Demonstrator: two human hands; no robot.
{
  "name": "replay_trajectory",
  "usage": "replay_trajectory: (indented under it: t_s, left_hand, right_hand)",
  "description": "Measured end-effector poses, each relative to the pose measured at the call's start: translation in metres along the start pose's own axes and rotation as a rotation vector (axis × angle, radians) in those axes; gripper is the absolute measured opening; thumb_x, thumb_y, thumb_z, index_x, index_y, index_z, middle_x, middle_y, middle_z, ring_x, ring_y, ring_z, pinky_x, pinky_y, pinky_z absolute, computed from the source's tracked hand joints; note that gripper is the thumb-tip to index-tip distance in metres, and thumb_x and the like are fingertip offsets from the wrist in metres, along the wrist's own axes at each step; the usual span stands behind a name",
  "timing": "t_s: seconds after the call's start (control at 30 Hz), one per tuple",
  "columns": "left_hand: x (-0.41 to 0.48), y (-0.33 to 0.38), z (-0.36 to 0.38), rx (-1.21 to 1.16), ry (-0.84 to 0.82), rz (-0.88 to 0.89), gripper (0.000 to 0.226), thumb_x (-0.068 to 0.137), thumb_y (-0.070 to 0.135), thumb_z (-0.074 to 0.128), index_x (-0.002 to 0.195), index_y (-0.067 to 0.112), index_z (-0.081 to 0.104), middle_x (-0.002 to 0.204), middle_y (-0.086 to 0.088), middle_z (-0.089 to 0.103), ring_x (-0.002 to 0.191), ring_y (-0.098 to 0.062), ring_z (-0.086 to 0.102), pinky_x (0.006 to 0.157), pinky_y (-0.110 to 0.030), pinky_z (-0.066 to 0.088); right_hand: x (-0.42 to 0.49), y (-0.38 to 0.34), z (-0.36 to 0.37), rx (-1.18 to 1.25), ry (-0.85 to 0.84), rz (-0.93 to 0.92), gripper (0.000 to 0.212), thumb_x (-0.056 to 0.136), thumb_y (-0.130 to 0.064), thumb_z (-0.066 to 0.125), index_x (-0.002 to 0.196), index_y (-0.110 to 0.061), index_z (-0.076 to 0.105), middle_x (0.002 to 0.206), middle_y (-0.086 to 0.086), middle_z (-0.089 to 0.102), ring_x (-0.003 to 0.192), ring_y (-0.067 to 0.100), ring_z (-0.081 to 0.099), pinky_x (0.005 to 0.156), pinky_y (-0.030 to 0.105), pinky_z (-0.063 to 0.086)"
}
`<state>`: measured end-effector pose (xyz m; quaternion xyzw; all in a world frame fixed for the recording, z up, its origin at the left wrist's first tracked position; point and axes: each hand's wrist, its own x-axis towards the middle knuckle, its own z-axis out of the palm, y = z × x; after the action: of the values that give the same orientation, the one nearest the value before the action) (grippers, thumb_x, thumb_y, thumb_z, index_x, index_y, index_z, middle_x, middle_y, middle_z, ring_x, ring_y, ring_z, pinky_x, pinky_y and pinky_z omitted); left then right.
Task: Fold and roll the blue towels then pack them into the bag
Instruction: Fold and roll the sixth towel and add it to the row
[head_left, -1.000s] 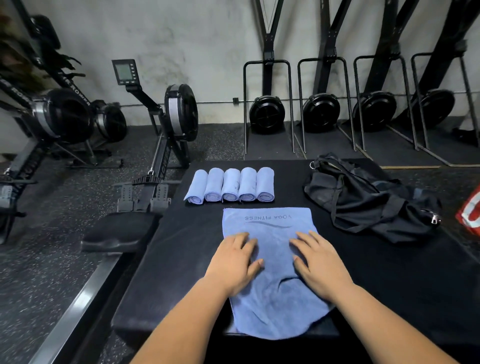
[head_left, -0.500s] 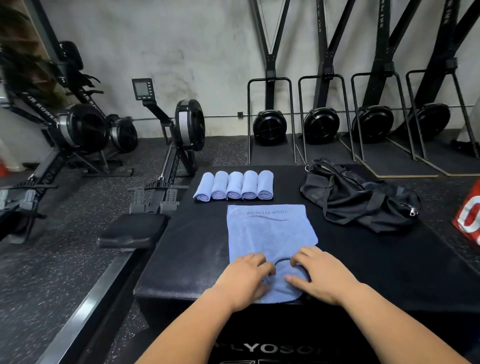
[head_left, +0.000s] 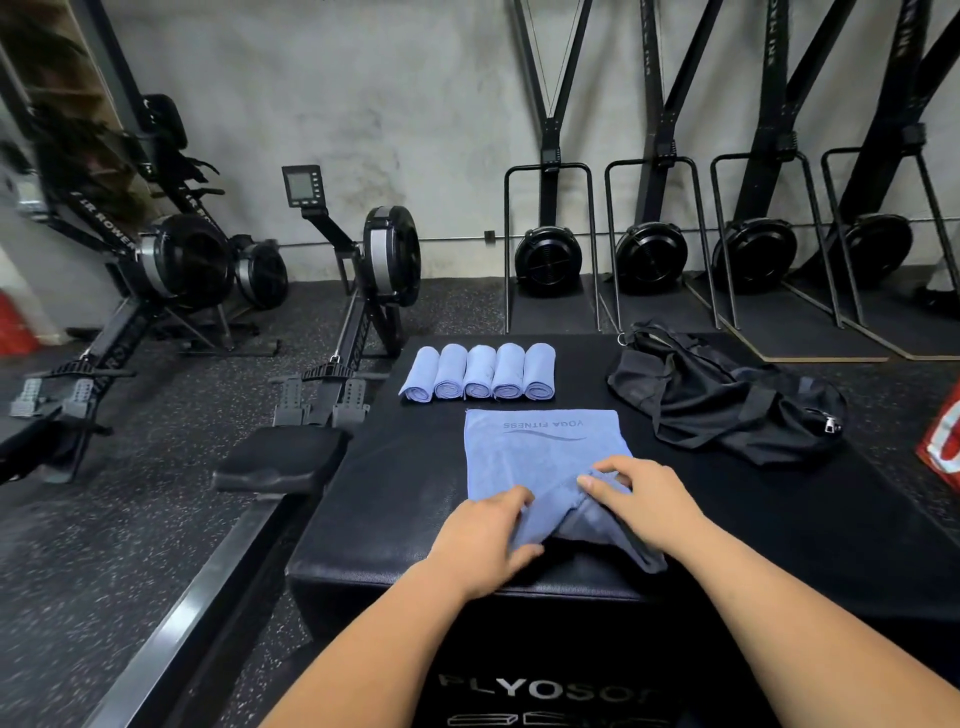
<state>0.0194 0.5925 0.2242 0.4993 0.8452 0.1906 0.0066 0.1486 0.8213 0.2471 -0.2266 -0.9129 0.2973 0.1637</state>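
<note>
Gym floor, concrete wall, rowing machine off to the far left. I'm working on top of a black plyo box.

The blue towel lies mid-box with its logo end far and its near edge bunched and lifted. My left hand grips the near-left edge, fingers curled over the cloth. My right hand pinches a raised fold at the near right. One corner droops over the box's near lip.

Five rolled towels sit in a row just beyond it, touching side to side. The black bag is slumped far right, well apart. Can't tell if the zip is open.

My read: last towel, fold just starting, packing not begun.

Next move: carry the near edge over evenly with corners matched, flatten it, then roll tight to match the others.
</note>
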Motion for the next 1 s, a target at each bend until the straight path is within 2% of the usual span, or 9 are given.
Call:
replay_trajectory:
  t_s: [0.2, 0.33, 0.4, 0.47, 0.53, 0.63, 0.73, 0.9, 1.0]
  left_hand:
    - [0.008, -0.022, -0.002, -0.288, 0.058, -0.231, 0.023, 0.094, 0.026, 0.056, 0.115, 0.034, 0.051, 0.079, 0.004, 0.065, 0.076, -0.018, 0.058, 0.072, -0.039, 0.052]
    - [0.026, -0.029, -0.018, -0.372, 0.231, -0.307, 0.024, 0.093, 0.029, 0.066, 0.116, 0.032, 0.059, 0.084, 0.009, 0.066, 0.079, -0.01, 0.061, 0.073, -0.033, 0.046]
    - [0.032, -0.033, -0.021, -0.039, 0.229, -0.3, 0.034, 0.092, 0.028, 0.066, 0.125, 0.031, 0.055, 0.107, 0.006, 0.065, 0.097, -0.022, 0.06, 0.082, -0.04, 0.048]
    - [0.033, -0.037, -0.018, 0.218, 0.217, -0.211, 0.044, 0.085, 0.018, 0.068, 0.126, 0.029, 0.057, 0.119, 0.003, 0.056, 0.104, -0.026, 0.053, 0.082, -0.04, 0.043]
    - [0.032, -0.034, -0.014, 0.206, 0.231, -0.047, 0.04, 0.078, 0.018, 0.071, 0.115, 0.03, 0.062, 0.114, 0.005, 0.055, 0.1, -0.026, 0.052, 0.077, -0.038, 0.04]
    - [0.026, -0.027, 0.001, 0.113, 0.122, 0.154, 0.023, 0.085, 0.047, 0.066, 0.104, 0.034, 0.067, 0.105, 0.01, 0.06, 0.098, -0.021, 0.057, 0.082, -0.038, 0.043]
    - [0.018, -0.02, 0.019, 0.056, -0.089, 0.15, 0.042, 0.084, 0.068, 0.065, 0.111, 0.037, 0.071, 0.112, 0.01, 0.058, 0.103, -0.016, 0.053, 0.089, -0.034, 0.041]
    - [0.022, -0.016, 0.025, 0.017, -0.014, 0.115, 0.012, 0.094, 0.039, 0.071, 0.1, 0.031, 0.076, 0.11, 0.007, 0.06, 0.103, -0.021, 0.054, 0.093, -0.043, 0.043]
    - [0.026, -0.017, 0.015, -0.072, 0.239, 0.03, 0.015, 0.1, 0.035, 0.055, 0.094, 0.026, 0.066, 0.101, 0.007, 0.061, 0.097, -0.023, 0.055, 0.084, -0.04, 0.042]
  right_hand:
    - [-0.001, 0.019, -0.01, -0.052, -0.376, 0.047, 0.042, 0.072, -0.051, 0.092, 0.108, -0.039, 0.073, 0.08, -0.02, 0.063, 0.079, -0.002, 0.058, 0.068, 0.008, 0.04]
    - [0.019, 0.021, -0.012, 0.295, -0.012, 0.163, 0.031, 0.076, -0.039, 0.093, 0.102, -0.03, 0.079, 0.084, -0.014, 0.07, 0.081, 0.008, 0.061, 0.072, 0.014, 0.045]
    - [0.024, 0.021, -0.01, 0.053, 0.079, 0.179, 0.038, 0.078, -0.044, 0.089, 0.112, -0.036, 0.073, 0.103, -0.009, 0.069, 0.097, 0.016, 0.063, 0.083, 0.03, 0.049]
    - [0.021, 0.022, -0.006, -0.268, 0.073, 0.038, 0.038, 0.081, -0.041, 0.084, 0.116, -0.04, 0.069, 0.117, -0.011, 0.06, 0.11, 0.02, 0.055, 0.091, 0.038, 0.049]
    - [0.016, 0.02, -0.001, -0.29, 0.037, -0.128, 0.023, 0.082, -0.042, 0.082, 0.103, -0.043, 0.071, 0.111, -0.015, 0.061, 0.106, 0.018, 0.053, 0.091, 0.035, 0.046]
    - [0.01, 0.026, 0.013, -0.277, -0.228, -0.209, 0.029, 0.074, -0.07, 0.071, 0.092, -0.048, 0.069, 0.098, -0.021, 0.064, 0.098, 0.009, 0.056, 0.088, 0.026, 0.045]
    - [0.005, 0.035, 0.022, -0.279, -0.332, -0.208, 0.045, 0.065, -0.082, 0.065, 0.097, -0.051, 0.069, 0.1, -0.027, 0.057, 0.102, 0.007, 0.053, 0.091, 0.03, 0.046]
    - [0.01, 0.033, 0.017, -0.277, -0.237, -0.175, 0.016, 0.081, -0.052, 0.08, 0.086, -0.039, 0.072, 0.087, -0.02, 0.065, 0.086, 0.003, 0.06, 0.083, 0.033, 0.052]
    - [0.016, 0.027, 0.01, -0.041, -0.023, -0.051, 0.012, 0.089, -0.031, 0.08, 0.082, -0.031, 0.07, 0.08, -0.013, 0.07, 0.076, -0.001, 0.062, 0.072, 0.02, 0.047]
